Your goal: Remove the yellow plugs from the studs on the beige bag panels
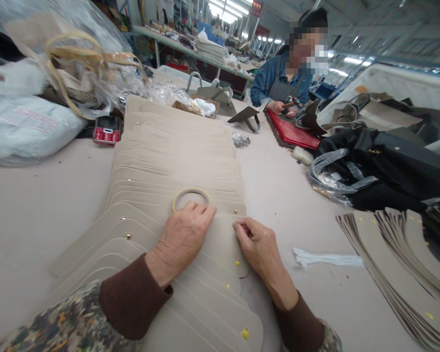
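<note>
A long row of overlapping beige leather flaps (176,161) runs up the table, each with a small metal stud near its edge. My left hand (185,234) lies flat on one flap, fingers together, fingertips just below a thin roll of tape (191,198). My right hand (254,242) is curled, its fingertips pinched at the right edge of the same flap, close to a stud (235,211). What the pinch holds is too small to make out.
A fan of beige pieces (399,264) lies at the right, with a white strip (328,258) beside it. Black bags (385,166) are piled further right. A red phone (107,129) and plastic-wrapped bags sit at the left. Another person works at a red mat (293,133) across the table.
</note>
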